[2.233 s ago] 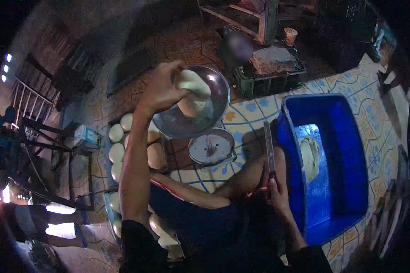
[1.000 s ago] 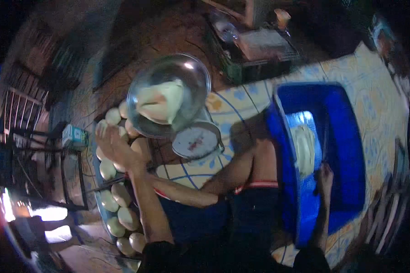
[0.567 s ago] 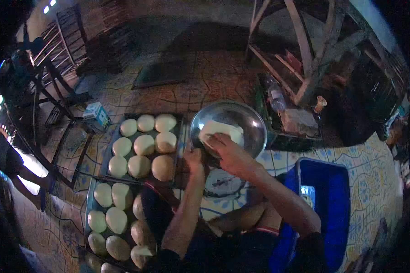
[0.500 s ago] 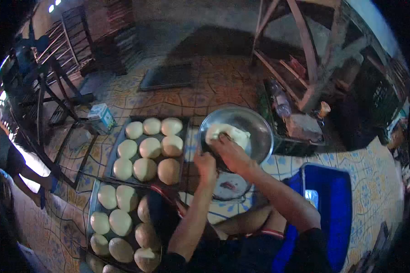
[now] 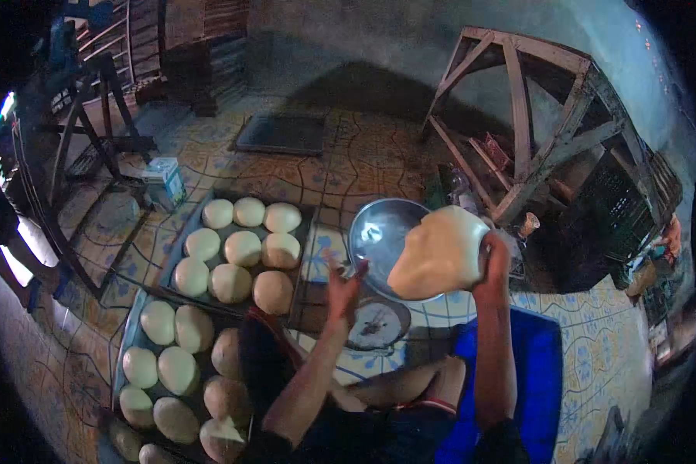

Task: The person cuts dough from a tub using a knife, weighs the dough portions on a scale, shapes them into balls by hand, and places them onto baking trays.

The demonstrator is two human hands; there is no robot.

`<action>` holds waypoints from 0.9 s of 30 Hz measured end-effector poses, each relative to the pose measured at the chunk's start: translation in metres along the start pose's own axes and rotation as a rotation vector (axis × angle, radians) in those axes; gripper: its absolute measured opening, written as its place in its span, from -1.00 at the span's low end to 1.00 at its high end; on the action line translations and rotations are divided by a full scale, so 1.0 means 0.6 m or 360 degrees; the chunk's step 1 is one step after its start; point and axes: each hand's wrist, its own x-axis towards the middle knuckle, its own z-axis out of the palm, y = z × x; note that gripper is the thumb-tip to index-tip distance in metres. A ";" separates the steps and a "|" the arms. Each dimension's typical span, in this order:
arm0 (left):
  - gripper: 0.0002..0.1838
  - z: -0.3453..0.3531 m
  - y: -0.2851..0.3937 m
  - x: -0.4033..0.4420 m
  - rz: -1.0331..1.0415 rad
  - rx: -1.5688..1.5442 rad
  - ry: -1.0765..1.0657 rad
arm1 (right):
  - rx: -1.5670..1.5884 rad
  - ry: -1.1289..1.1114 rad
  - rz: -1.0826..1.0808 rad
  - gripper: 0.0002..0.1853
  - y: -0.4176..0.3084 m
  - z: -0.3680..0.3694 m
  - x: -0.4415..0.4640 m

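Observation:
A large pale lump of dough (image 5: 441, 255) hangs in the air over the right part of a steel bowl (image 5: 370, 232). My right hand (image 5: 495, 267) grips the dough at its right edge. On the bowl's near left side, my left hand (image 5: 344, 290) is open, fingers apart and holding nothing. A round white dial (image 5: 377, 323), like that of a scale, shows just in front of the bowl. To the left, a dark tray (image 5: 179, 290) carries rounded dough balls (image 5: 243, 249) in rows, and a nearer tray (image 5: 131, 325) holds several more.
A blue plastic bin (image 5: 537, 363) stands at my right, beside my folded leg. Beyond the bowl are a wooden frame (image 5: 522, 100) and a crate (image 5: 448, 182) with a bottle. A flat dark tray (image 5: 282, 133) lies on the tiled floor farther back. A small carton (image 5: 162, 184) sits left.
The dough came up out of the bowl in my right hand and moved right. My left hand has drawn off the bowl's rim and opened. The view has shifted slightly.

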 end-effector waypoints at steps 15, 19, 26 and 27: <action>-0.55 -0.100 -0.052 -0.247 -0.0864 -0.0026 -0.0616 | -0.0951 0.0058 -0.0061 -0.74 0.237 -0.089 -0.307; -0.36 -0.108 -0.104 -0.208 -0.0044 -0.0797 -0.0814 | -0.0503 0.0601 0.0200 -0.78 0.259 -0.079 -0.300; -0.74 -0.140 -0.195 -0.238 -0.0560 -0.1028 -0.0646 | -0.1004 -0.0010 0.0432 -0.67 0.213 -0.144 -0.311; -0.75 -0.131 -0.144 -0.244 -0.0707 -0.0711 -0.0703 | -0.1147 -0.0126 0.0471 -0.68 0.208 -0.158 -0.327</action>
